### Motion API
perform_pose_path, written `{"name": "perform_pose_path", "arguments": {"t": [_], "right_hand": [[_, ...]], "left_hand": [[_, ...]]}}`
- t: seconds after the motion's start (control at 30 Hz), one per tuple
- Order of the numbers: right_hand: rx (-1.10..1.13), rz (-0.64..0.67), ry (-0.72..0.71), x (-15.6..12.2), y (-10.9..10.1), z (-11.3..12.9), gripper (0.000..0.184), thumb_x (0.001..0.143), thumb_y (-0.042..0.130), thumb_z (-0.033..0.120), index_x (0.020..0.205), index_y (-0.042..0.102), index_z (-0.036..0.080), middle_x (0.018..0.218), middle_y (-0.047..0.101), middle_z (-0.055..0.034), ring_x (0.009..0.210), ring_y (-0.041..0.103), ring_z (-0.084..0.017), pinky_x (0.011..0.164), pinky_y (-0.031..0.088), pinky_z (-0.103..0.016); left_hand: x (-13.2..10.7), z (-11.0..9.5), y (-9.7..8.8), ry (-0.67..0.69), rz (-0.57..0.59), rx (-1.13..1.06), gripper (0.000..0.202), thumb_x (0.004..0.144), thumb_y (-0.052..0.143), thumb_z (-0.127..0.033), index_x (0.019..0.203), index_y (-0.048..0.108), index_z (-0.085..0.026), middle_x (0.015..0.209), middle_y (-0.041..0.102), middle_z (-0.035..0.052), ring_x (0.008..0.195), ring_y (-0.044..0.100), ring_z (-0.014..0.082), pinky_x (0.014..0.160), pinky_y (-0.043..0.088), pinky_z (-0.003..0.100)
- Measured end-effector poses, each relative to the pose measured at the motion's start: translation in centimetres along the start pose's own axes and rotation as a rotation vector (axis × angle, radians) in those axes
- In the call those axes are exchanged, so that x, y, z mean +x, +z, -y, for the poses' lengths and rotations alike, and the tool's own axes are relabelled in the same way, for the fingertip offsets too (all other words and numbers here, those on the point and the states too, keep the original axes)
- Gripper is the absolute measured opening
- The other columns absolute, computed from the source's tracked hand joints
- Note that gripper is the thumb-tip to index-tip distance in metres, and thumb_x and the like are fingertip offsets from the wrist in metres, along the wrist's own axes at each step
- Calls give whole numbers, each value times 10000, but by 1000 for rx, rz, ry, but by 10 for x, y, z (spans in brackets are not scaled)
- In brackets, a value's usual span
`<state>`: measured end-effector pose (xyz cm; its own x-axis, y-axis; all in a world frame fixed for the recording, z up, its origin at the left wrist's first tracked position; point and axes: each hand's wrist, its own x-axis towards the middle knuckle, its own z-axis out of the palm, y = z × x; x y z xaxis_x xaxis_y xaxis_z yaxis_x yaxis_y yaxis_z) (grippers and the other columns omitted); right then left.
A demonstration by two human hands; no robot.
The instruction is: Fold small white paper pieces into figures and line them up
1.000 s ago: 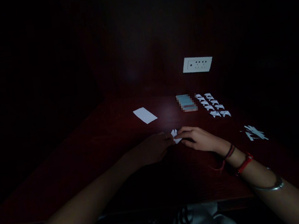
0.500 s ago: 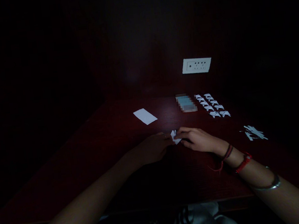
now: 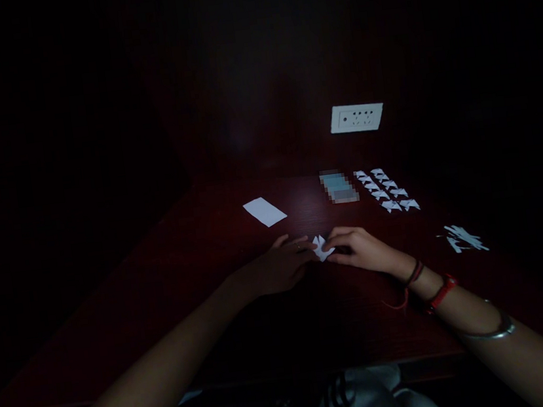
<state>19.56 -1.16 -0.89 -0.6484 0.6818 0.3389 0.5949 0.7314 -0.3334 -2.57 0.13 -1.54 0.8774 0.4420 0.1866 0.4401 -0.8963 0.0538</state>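
A small piece of folded white paper lies on the dark red table, with two pointed flaps at its far side. My left hand reaches it from the left, its fingertips gripping the left edge. From the right, my right hand pinches the other edge between thumb and fingers. Parts of the paper are hidden under the fingertips. Beyond my left hand a flat white sheet of paper lies on the tabletop.
Several small folded paper pieces stand in two rows at the back right. Left of them is a blurred-out flat bluish object. Thin white paper strips are heaped at the right. A socket panel is on the back wall.
The fingers of both hands have shifted on the folded paper, and more of its two pointed flaps shows between them. The other things on the table stay where they were.
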Motion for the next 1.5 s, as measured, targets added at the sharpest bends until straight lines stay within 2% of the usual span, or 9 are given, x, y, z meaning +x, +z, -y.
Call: {"name": "perform_pose_path", "arguments": {"t": [0.17,0.37,0.57,0.83,1.0,1.1,1.23,1.4,1.5], "right_hand": [[-46,23,-2,-1,1,1,205,765,497,272,923,605,199,853,554,-37,771,527,-125,702,411,-235],[-51,52,-24,-2,-2,1,213,805,434,250,925,602,199,839,555,-37,754,527,-119,696,405,-231],[-58,60,-22,-2,0,3,211,790,449,223,949,585,193,840,552,-39,748,525,-121,688,396,-230],[-53,36,28,-1,2,4,114,748,455,145,758,568,155,733,525,-11,642,485,-89,622,364,-202],[-3,-4,46,1,3,4,109,724,454,114,718,558,144,689,513,-4,611,459,-85,604,346,-200],[17,-27,73,2,3,4,112,719,447,109,716,554,142,674,507,1,597,449,-84,595,342,-200],[40,-45,118,3,3,3,104,715,446,118,677,539,144,643,494,11,572,438,-78,575,337,-196],[63,-51,185,5,4,2,100,705,447,129,662,536,146,633,506,14,559,439,-74,555,332,-191],[65,-59,217,5,6,1,93,697,449,136,642,524,148,620,503,19,554,442,-73,549,330,-188]], "left_hand": [[2,-4,-5,27,26,-22,376,791,393,-169,1154,386,-267,1236,355,34,1160,291,198,977,98,464],[4,-5,-11,70,-1,-45,348,794,401,-185,1139,419,-225,1199,364,61,1117,330,177,945,234,340],[3,-5,-10,77,-2,-49,369,794,408,-182,1157,387,-248,1260,316,40,1126,328,173,901,268,325],[3,-7,-13,56,0,-53,352,795,402,-182,1136,415,-269,1242,340,24,1070,386,169,865,289,317],[3,-6,-9,35,0,-51,362,796,402,-188,1150,406,-265,1224,367,28,1071,379,181,867,295,328],[3,-6,-7,28,-14,-4,375,801,402,-201,1172,386,-252,1186,421,33,1107,340,213,891,264,382],[2,-6,-7,51,-42,55,365,801,401,-192,1160,399,-256,1166,444,33,1190,237,234,953,97,480],[2,-5,-6,79,-28,35,395,795,401,-178,1184,366,-236,1273,321,52,1167,298,199,983,102,446],[3,-2,-4,89,1,23,393,803,387,-186,1192,356,-229,1265,345,45,1141,338,182,991,112,427]]}}
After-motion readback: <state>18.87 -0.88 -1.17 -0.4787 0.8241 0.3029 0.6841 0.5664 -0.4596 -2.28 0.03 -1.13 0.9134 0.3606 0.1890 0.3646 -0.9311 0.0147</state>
